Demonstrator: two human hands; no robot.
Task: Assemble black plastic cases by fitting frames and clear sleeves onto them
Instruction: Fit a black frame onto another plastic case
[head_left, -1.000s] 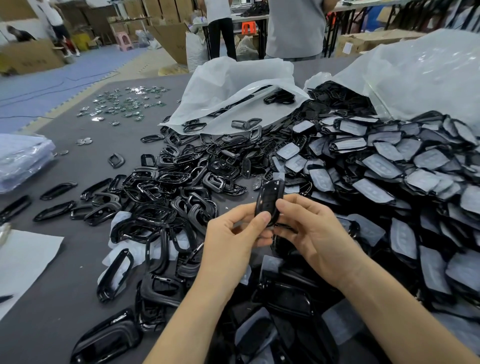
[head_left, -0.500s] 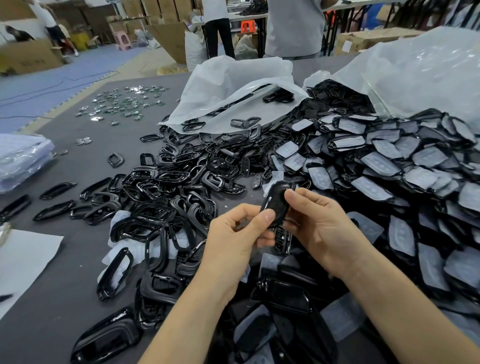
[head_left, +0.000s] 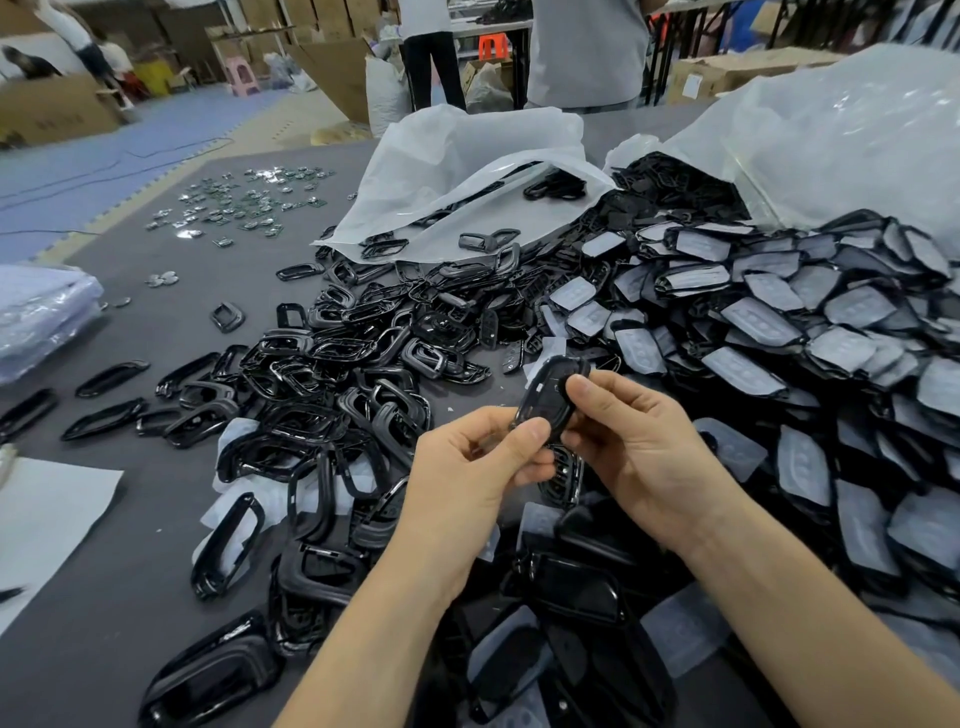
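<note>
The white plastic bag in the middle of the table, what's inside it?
At the white plastic bag's open mouth, black frames show, some spilling onto the table. Its folded plastic covers whatever lies deeper inside.

Scattered shiny metal pieces (head_left: 244, 205) on grey table (head_left: 104, 571), white sheet (head_left: 47, 514) near its left edge

Pinching a black case (head_left: 548, 400) between left hand (head_left: 467, 467) and right hand (head_left: 644, 447). Over heaps of black frames (head_left: 322, 395) on the left and sleeved cases (head_left: 779, 332) on the right.
</note>
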